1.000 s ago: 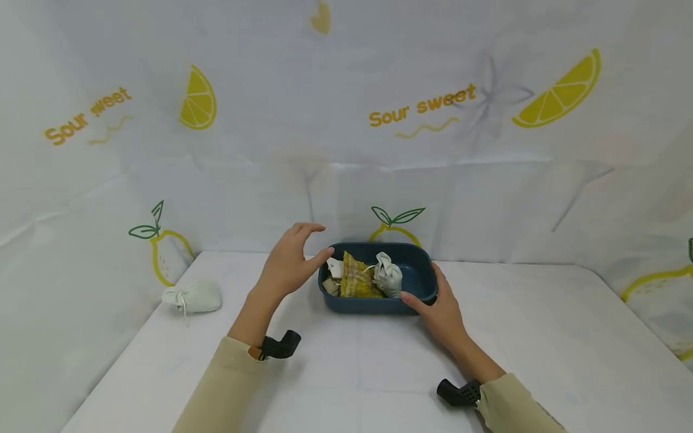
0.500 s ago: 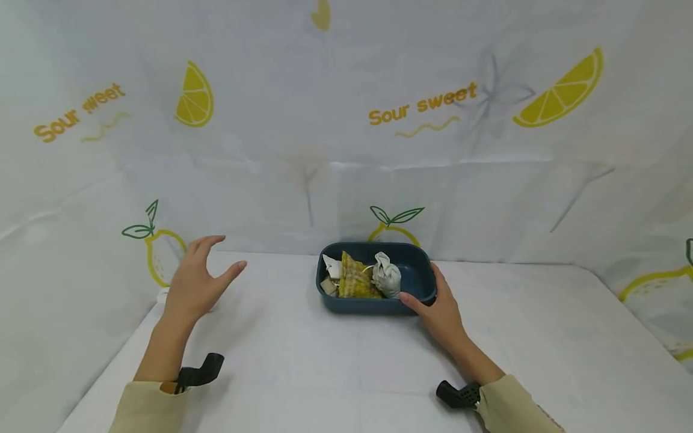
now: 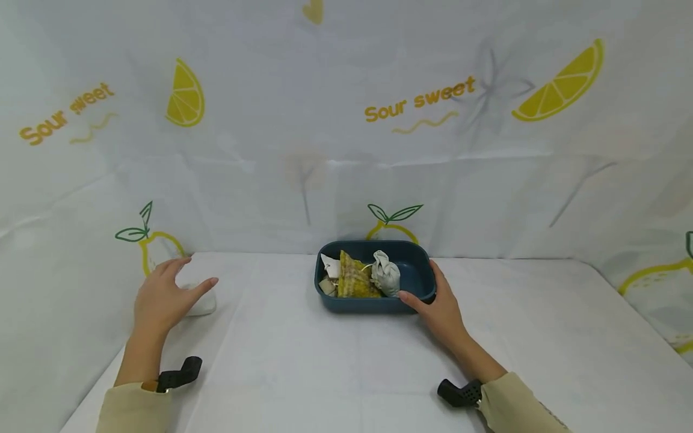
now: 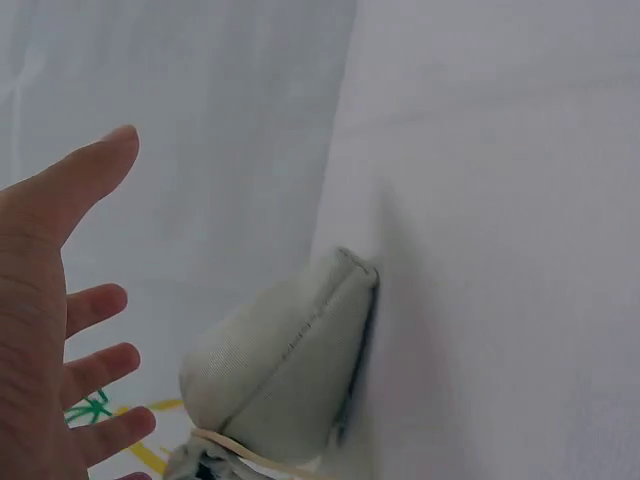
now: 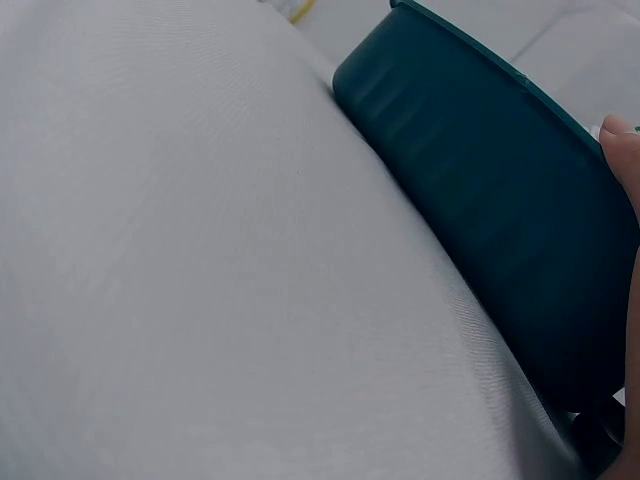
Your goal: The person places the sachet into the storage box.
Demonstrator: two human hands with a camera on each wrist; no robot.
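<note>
At the table's left edge, my left hand [image 3: 162,299] is spread, thumb apart from the fingers, and partly covers a pale cloth pouch. In the left wrist view that pouch [image 4: 290,365], tied at its neck with a cord, lies on the table apart from the hand. My right hand [image 3: 441,310] grips the right end of a dark blue box [image 3: 357,305], thumb over the front rim. Inside the box are a yellow patterned pouch [image 3: 354,279], a pale tied pouch [image 3: 385,275] and small white and beige items [image 3: 329,276] whose kind is unclear.
A white cloth covers the table [image 3: 303,367]. Behind it hangs a white sheet [image 3: 260,180] printed with lemons and lettering. Each wrist carries a black camera mount [image 3: 181,373].
My left hand has moved from beside the box to the pouch at the far left, then lowered a little. The right hand stays on the box.
</note>
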